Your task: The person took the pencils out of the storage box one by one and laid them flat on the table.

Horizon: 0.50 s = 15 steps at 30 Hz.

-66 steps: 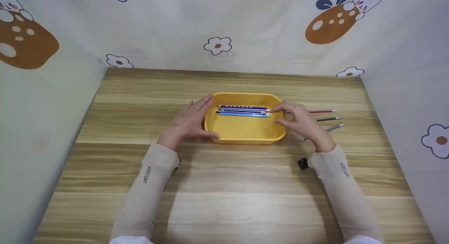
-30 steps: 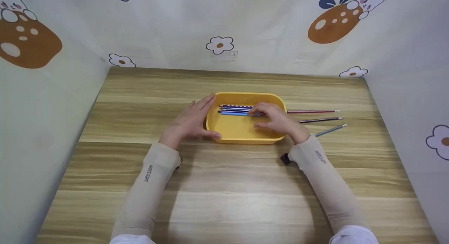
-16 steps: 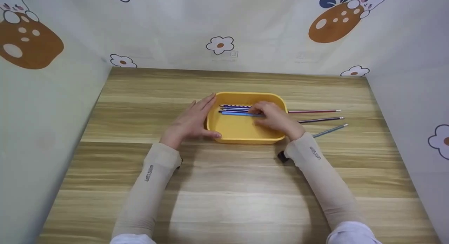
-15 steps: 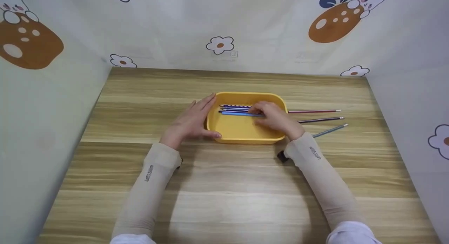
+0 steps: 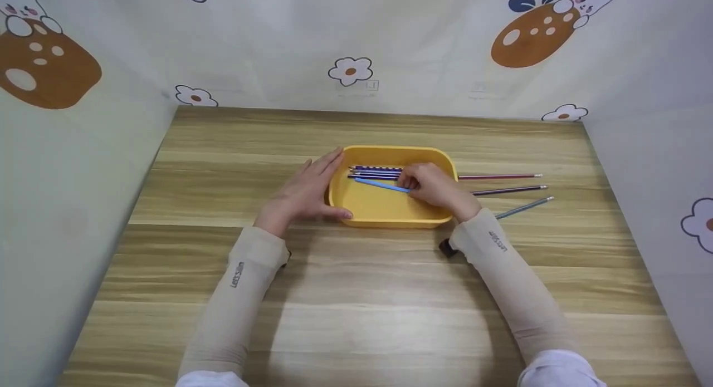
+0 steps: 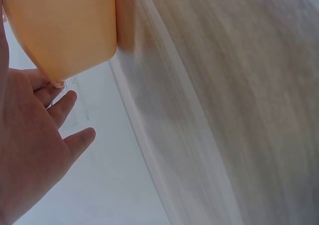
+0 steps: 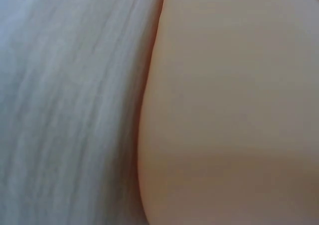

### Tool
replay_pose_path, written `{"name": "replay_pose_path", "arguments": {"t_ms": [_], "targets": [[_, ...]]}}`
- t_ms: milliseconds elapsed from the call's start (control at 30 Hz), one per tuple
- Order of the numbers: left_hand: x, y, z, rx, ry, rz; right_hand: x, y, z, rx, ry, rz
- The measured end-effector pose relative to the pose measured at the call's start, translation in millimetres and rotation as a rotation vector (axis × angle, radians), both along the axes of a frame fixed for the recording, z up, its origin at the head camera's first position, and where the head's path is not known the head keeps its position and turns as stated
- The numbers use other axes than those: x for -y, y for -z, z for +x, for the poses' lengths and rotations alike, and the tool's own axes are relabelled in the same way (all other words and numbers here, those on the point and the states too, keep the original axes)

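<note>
Yellow tray (image 5: 379, 206) sits flat approx. mid-table, its long side facing us, on the wood-grain table (image 5: 356, 298). We'd judge the work partway: a bunch of pencils is already inside, exact no. unclear b/c fingers cover part of it, while three more lie on the wood to the tray's right, so prob. those are what's left. Tray looks plain & smooth w/ rounded corners, upright, walls flaring a bit toward the rim; the left wrist view shows no marks on the outside. We see the L hand (image 5: 303, 192) spread around the tray's left end, fingers at the far corner, thumb on the near rim. R hand (image 5: 431, 184) reaches in over the right end, fingertips & thumb drawn together, apparently pinching the light-blue pencil (image 5: 384, 185); contact is hidden, & the right wrist cam gives us no fingers. That pencil lies at a slant, apart from the neat row of dark-blue pencils (image 5: 376, 176) next to the spotted pencil (image 5: 379, 168) along the back. Outside we've got the dark-red pencil (image 5: 498, 177), dark-purple pencil (image 5: 509, 190) & grey-green pencil (image 5: 523, 207), fanned out, w/ whitish tips pointing right.
</note>
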<state>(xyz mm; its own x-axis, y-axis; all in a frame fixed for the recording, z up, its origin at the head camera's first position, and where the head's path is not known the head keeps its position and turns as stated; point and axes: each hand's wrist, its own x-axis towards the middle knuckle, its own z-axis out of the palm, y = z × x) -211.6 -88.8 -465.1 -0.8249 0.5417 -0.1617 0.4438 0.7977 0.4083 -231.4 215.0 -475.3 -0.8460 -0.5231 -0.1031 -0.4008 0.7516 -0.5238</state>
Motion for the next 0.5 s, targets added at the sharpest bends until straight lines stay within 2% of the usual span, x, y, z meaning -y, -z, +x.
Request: {"name": "replay_pose_path", "arguments": {"t_ms": [500], "targets": [[-1.1,0.6,-1.1,0.001,-0.007,-0.001,-1.7,-1.0,0.7,0.012,-0.017,-0.100]]}}
